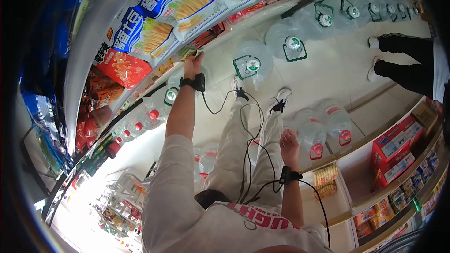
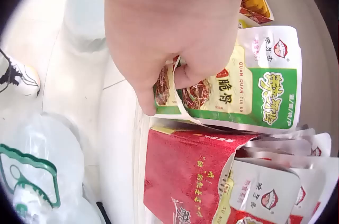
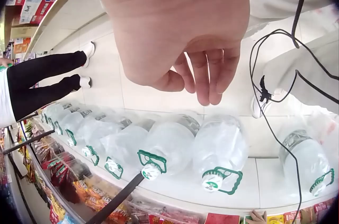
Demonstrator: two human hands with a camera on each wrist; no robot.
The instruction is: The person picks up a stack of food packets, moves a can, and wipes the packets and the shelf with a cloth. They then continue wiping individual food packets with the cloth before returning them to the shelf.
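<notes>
In the left wrist view my left hand (image 2: pixel 169 39) reaches down over a green and white snack pouch (image 2: pixel 249 92) on a low shelf. Its thumb and fingers pinch in at the pouch's near end, where a printed green edge folds around it; part of the grip hides under the palm. The head view shows the same left hand (image 1: pixel 192 64) at the shelf front below big potato-snack bags. My right hand (image 3: pixel 180 39) hangs in the air over the aisle, fingers loosely bent and holding nothing. In the head view this right hand (image 1: pixel 289 145) is beside my leg.
Beside the pouch stands a red display box (image 2: pixel 185 174) of silver and red packets. Large water bottles with green handles (image 3: pixel 220 150) line the aisle floor. A black cable (image 1: pixel 248 145) loops across my legs. Another person in black trousers (image 1: pixel 403 54) stands farther along.
</notes>
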